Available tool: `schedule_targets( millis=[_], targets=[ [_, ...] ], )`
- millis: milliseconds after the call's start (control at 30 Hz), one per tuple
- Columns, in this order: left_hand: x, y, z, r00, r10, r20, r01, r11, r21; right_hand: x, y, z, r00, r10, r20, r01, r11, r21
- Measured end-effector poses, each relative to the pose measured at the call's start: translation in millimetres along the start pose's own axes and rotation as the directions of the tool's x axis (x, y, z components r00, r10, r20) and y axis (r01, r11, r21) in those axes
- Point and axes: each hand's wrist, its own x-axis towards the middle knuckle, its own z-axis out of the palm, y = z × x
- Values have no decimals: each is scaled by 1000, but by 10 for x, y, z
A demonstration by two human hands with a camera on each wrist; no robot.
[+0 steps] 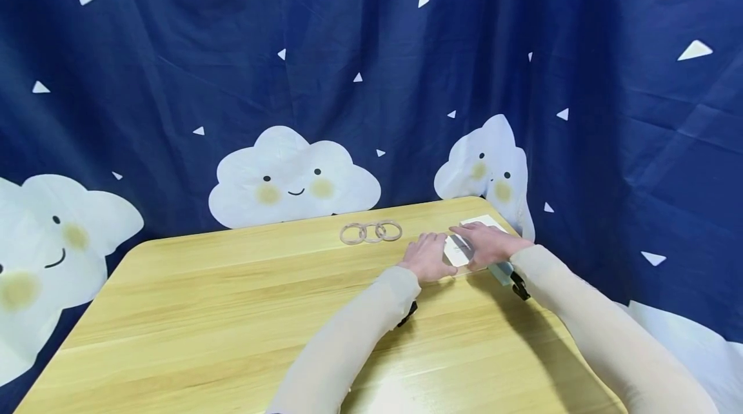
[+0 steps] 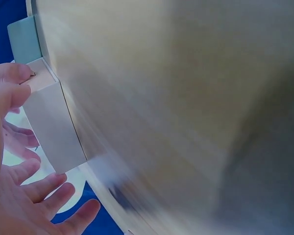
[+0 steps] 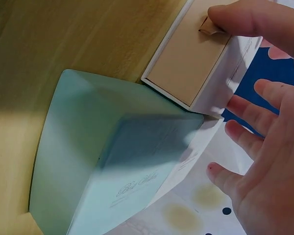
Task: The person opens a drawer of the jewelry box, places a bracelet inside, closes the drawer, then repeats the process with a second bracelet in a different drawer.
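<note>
Spreading its fingers by a white box [image 1: 456, 254], the left hand [image 1: 428, 257] has its thumb near the edge of the tan panel [image 3: 186, 68]. The right hand [image 1: 490, 245], fingers also apart, rests its thumb against a small tab [image 3: 209, 27] there; whether it pinches that, I cannot tell. The box lies toward the table's [image 1: 261, 298] far right corner, just beside a light green box [image 3: 73, 132]. Three overlapping rings [image 1: 371, 232] lie farther left.

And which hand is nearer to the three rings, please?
Left. The left hand is to the right of the rings; the right hand is farther right, beyond the left.
</note>
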Motion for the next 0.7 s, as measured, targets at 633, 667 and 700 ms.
schedule_targets(
  millis=[633,667,700],
  targets=[
    [-29,-23,21,1000,7,-27,-6,1000,9,6,-36,-7,1000,-2,6,2,1000,13],
    [-32,-24,19,1000,8,-29,-8,1000,11,5,-38,-10,1000,2,8,-2,1000,12],
    [-33,-26,19,999,9,-31,-9,1000,12,3,-40,-13,1000,6,9,-6,1000,12]
  ],
)
